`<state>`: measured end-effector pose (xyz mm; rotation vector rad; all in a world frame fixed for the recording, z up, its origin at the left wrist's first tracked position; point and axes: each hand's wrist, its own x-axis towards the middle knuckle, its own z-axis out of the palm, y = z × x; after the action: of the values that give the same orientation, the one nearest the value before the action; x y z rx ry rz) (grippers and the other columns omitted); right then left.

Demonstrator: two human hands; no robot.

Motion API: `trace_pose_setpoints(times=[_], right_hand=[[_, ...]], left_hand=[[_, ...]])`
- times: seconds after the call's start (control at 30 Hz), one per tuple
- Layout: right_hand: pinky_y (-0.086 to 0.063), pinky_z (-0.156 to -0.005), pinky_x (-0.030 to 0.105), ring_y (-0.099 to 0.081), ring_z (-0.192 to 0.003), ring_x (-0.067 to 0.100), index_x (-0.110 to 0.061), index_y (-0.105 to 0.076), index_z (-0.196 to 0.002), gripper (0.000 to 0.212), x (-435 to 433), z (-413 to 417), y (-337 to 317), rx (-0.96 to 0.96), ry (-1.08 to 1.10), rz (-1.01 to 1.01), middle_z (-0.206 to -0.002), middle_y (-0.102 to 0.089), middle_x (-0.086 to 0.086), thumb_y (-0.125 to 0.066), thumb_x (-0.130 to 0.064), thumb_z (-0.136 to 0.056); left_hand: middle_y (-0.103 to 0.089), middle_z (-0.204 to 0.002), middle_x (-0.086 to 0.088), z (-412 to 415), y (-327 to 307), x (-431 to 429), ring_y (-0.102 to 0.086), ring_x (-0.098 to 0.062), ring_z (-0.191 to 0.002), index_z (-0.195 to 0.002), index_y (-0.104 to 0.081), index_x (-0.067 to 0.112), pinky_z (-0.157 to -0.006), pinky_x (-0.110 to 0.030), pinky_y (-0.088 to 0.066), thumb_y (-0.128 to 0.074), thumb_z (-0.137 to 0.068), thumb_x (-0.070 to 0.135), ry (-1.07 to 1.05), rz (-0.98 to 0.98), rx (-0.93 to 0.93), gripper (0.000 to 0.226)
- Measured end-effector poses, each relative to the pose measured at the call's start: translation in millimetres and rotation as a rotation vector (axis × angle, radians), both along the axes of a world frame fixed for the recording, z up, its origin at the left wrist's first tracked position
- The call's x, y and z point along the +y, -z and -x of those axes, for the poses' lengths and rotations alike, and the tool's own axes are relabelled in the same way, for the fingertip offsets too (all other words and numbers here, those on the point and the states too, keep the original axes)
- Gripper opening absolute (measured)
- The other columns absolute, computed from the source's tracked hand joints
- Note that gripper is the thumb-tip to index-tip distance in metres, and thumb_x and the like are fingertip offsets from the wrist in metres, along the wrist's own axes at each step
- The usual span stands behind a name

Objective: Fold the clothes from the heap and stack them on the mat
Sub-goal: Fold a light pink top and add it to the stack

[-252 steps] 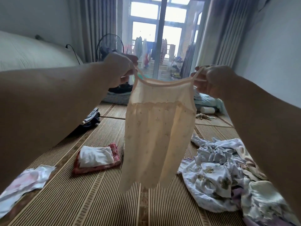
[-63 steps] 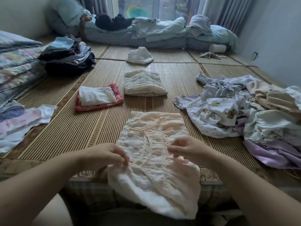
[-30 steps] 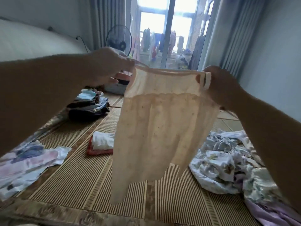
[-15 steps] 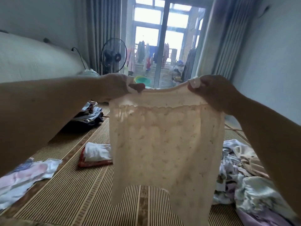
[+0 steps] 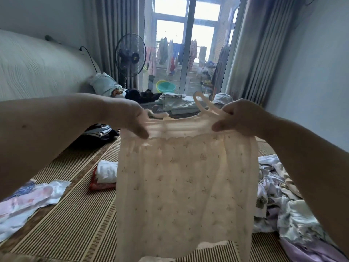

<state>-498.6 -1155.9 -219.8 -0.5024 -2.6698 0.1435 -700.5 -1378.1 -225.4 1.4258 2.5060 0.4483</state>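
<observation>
The left hand and the right hand hold up a thin peach top with tiny flowers on it. The left fingers pinch its top edge at one corner. The right fingers are curled round the other corner, and two thin straps loop up beside them. The top hangs flat and spread out between the hands, in the air above the mat.

On the mat to the right lies the heap of mixed-up clothes, white, flowery and purple. To the left a pale printed cloth lies flat. A small folded pile, white on red, sits partly behind the top. Farther back on the left is a stack of dark folded clothes.

Past that, bedding and pillows lie along the far edge of the mat. A black fan stands by the grey curtains. Behind the glass door there is a green tub, and washing hangs on a line.
</observation>
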Motion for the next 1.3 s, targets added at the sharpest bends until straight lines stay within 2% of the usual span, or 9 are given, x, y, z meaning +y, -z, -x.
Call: trace_pose_setpoints(times=[0.1, 0.23, 0.47, 0.53, 0.67, 0.77, 0.9, 1.13, 1.3], right_hand=[[-0.033, -0.049, 0.025, -0.046, -0.052, 0.012, -0.016, -0.067, -0.066, 0.025, 6, 5, 9, -0.067, -0.002, -0.015, -0.053, -0.049, -0.004, -0.082, -0.036, -0.069], [-0.037, -0.053, 0.025, -0.048, -0.054, 0.013, -0.019, -0.064, -0.060, 0.030, 18, -3, 23, -0.053, 0.056, -0.011, -0.051, -0.050, -0.004, -0.075, -0.043, -0.075], [-0.035, -0.043, 0.012, -0.044, -0.048, 0.003, -0.023, -0.069, -0.076, 0.013, 17, -7, 35, 0.263, -0.023, 0.465, -0.063, -0.057, -0.002, -0.068, -0.031, -0.086], [-0.031, -0.040, 0.010, -0.040, -0.043, -0.001, -0.018, -0.069, -0.079, 0.010, 16, -7, 38, 0.291, -0.024, 0.503, -0.060, -0.052, -0.002, -0.068, -0.024, -0.087], [-0.032, -0.041, 0.009, -0.042, -0.038, -0.003, -0.019, -0.065, -0.069, 0.016, 12, -6, 39, 0.302, -0.018, 0.457, -0.049, -0.052, -0.012, -0.071, -0.018, -0.084], [-0.034, -0.044, 0.009, -0.045, -0.040, -0.003, -0.022, -0.065, -0.065, 0.018, 7, -5, 36, 0.371, -0.013, 0.414, -0.043, -0.053, -0.018, -0.076, -0.017, -0.078], [-0.043, -0.042, 0.017, -0.055, -0.040, 0.000, -0.021, -0.063, -0.072, 0.017, -5, -4, 33, 0.503, 0.033, 0.639, -0.048, -0.062, -0.011, -0.065, -0.018, -0.089], [-0.053, -0.066, 0.037, -0.073, -0.066, 0.024, -0.023, -0.050, -0.098, 0.020, -25, 3, 27, 0.533, -0.044, 1.409, -0.070, -0.074, 0.007, -0.033, -0.031, -0.104], [-0.050, -0.047, 0.021, -0.055, -0.042, 0.009, -0.012, -0.056, -0.101, 0.007, -28, -2, 1, 0.572, -0.114, 1.387, -0.067, -0.066, 0.004, -0.054, -0.016, -0.095]], left_hand=[[-0.067, -0.059, -0.002, 7, 16, 2, -0.062, -0.019, -0.053, -0.071, -0.068, 0.016, -0.053, -0.030, -0.055, -0.080, -0.076, 0.022, 0.016, 0.147, -0.020, 0.014], [-0.042, -0.041, 0.011, 20, 35, 1, -0.033, -0.002, -0.031, -0.063, -0.064, 0.024, -0.033, -0.013, -0.025, -0.069, -0.087, 0.025, -0.023, 0.288, -0.047, 0.024], [-0.065, -0.062, 0.016, 28, 49, 2, -0.062, 0.004, -0.060, -0.074, -0.063, 0.032, -0.056, -0.013, -0.045, -0.061, -0.092, 0.026, -0.005, 0.229, 0.014, 0.019], [-0.070, -0.082, 0.010, 27, 49, 3, -0.067, -0.008, -0.081, -0.084, -0.067, 0.029, -0.075, -0.027, -0.054, -0.067, -0.086, 0.037, -0.044, 0.151, -0.120, 0.009], [-0.056, -0.091, 0.011, 13, 51, 9, -0.055, -0.018, -0.094, -0.081, -0.069, 0.025, -0.076, -0.037, -0.042, -0.062, -0.051, 0.079, -0.228, -0.022, -0.349, 0.062], [-0.061, -0.069, 0.002, 5, 64, 19, -0.052, -0.014, -0.068, -0.055, -0.068, 0.017, -0.064, -0.029, -0.040, -0.072, -0.073, 0.056, -0.308, -0.248, -0.299, 0.043], [-0.069, -0.079, -0.002, -3, 57, 22, -0.058, -0.024, -0.085, -0.072, -0.071, 0.019, -0.076, -0.037, -0.038, -0.062, -0.087, 0.026, -0.110, -0.522, -0.619, 0.019], [-0.064, -0.070, 0.007, -13, 22, 20, -0.060, -0.009, -0.067, -0.072, -0.067, 0.023, -0.062, -0.025, -0.046, -0.063, -0.076, 0.030, 0.214, -0.670, -1.006, 0.009], [-0.068, -0.071, 0.006, -12, 1, 19, -0.062, -0.010, -0.063, -0.075, -0.069, 0.022, -0.066, -0.027, -0.047, -0.059, -0.090, 0.023, 0.068, -0.783, -0.949, 0.019]])
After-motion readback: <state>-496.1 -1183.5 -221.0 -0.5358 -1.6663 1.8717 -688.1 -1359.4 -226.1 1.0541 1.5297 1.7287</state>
